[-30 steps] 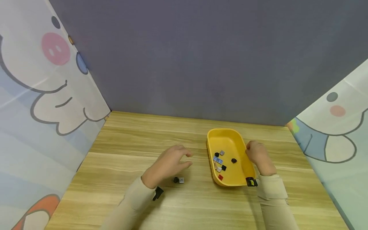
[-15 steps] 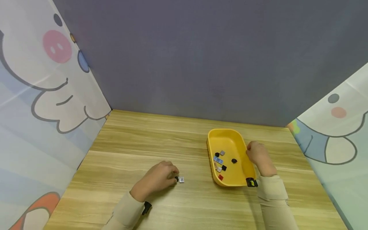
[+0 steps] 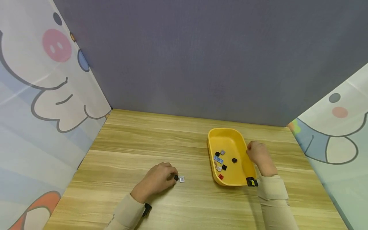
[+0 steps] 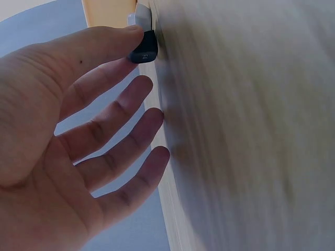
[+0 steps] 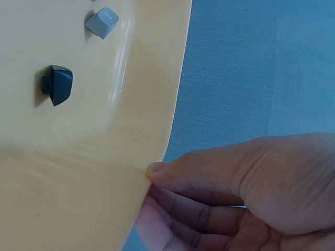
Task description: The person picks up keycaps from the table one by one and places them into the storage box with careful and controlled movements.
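Observation:
My left hand (image 3: 156,179) is low over the wooden table, thumb and index finger pinching a small black keycap (image 4: 143,55). Its other fingers are spread, their tips close to the tabletop in the left wrist view. Just right of that keycap lies a white keycap (image 3: 182,179) with dark print. On the right, my right hand (image 3: 258,157) grips the right rim of a yellow tray (image 3: 227,135) between thumb and fingers. Inside the tray are several loose keycaps, among them a blue one (image 3: 218,159), a red one (image 3: 220,176), a black one (image 5: 60,85) and a grey one (image 5: 104,22).
The wooden tabletop (image 3: 138,137) ends at a grey partition (image 3: 195,64) behind. Cartoon-printed panels (image 3: 43,95) border the left side and the right. A black device (image 3: 252,182) on my right wrist overlaps the tray's near right corner.
My left hand has come down and nearer to me, from open above the table to pinching the black keycap. The right hand and tray stay in place.

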`<control>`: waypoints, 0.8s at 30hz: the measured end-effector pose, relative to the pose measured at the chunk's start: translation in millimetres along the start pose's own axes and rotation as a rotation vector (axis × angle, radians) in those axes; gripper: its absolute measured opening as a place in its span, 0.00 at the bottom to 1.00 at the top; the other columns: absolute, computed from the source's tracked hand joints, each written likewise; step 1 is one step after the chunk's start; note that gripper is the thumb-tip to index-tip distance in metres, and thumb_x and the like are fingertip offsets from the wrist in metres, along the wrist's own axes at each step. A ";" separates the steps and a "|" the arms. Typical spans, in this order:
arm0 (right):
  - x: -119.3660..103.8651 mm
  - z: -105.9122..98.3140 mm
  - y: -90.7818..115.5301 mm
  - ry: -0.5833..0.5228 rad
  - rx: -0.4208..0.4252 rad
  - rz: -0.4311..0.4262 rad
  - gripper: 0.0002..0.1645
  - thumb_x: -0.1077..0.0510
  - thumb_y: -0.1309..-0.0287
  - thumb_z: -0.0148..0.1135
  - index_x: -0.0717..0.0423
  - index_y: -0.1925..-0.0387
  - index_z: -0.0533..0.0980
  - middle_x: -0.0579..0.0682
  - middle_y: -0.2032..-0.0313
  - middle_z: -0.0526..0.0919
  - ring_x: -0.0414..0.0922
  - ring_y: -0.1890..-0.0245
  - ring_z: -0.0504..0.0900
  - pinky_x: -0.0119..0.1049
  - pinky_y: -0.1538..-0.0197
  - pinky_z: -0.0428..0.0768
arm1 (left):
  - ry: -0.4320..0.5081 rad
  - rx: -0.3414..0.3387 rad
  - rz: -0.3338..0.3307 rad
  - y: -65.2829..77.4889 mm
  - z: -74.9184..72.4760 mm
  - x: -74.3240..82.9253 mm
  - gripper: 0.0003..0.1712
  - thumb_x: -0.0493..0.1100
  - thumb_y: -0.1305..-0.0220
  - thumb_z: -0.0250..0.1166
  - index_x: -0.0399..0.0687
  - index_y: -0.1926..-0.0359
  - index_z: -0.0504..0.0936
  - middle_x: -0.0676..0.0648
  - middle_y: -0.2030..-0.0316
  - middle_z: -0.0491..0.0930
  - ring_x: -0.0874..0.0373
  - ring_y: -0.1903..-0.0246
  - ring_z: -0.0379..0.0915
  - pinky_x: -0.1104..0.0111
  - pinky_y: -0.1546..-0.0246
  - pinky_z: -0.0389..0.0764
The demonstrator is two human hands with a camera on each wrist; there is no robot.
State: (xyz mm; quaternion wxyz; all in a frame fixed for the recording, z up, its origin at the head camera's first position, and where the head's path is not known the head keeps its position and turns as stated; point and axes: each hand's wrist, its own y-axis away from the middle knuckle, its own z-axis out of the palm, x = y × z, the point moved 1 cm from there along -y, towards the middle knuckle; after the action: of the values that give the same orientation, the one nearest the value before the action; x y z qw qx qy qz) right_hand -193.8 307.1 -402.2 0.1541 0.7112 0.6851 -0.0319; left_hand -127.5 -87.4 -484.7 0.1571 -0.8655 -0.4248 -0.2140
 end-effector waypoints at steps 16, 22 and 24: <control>0.4 -0.7 -0.3 -0.003 -0.017 0.008 0.13 0.68 0.38 0.53 0.76 0.57 0.77 0.72 0.59 0.81 0.58 0.66 0.80 0.53 0.59 0.81 | -0.067 0.086 -0.033 10.6 -4.0 -9.4 0.10 0.47 0.44 0.76 0.52 0.61 0.88 0.56 0.64 0.81 0.60 0.62 0.75 0.64 0.63 0.80; 0.2 -0.8 0.2 -0.004 -0.018 0.007 0.12 0.69 0.38 0.53 0.76 0.58 0.77 0.71 0.60 0.81 0.56 0.67 0.80 0.52 0.60 0.81 | -0.001 0.141 -0.005 6.7 -8.2 -7.6 0.11 0.47 0.43 0.76 0.51 0.59 0.88 0.56 0.62 0.82 0.61 0.60 0.76 0.63 0.58 0.81; 0.3 -0.3 0.5 -0.007 -0.020 0.007 0.12 0.69 0.38 0.53 0.76 0.58 0.77 0.71 0.60 0.81 0.55 0.68 0.79 0.51 0.61 0.81 | 0.034 0.163 0.005 2.4 -11.3 -4.7 0.12 0.47 0.42 0.76 0.51 0.58 0.88 0.55 0.62 0.82 0.61 0.60 0.76 0.63 0.58 0.81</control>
State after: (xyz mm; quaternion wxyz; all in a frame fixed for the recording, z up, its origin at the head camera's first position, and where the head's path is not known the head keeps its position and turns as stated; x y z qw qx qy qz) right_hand -193.3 307.5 -402.0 0.1637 0.7120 0.6823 -0.0273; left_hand -130.8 -97.0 -477.6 0.2347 -0.8472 -0.4359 -0.1930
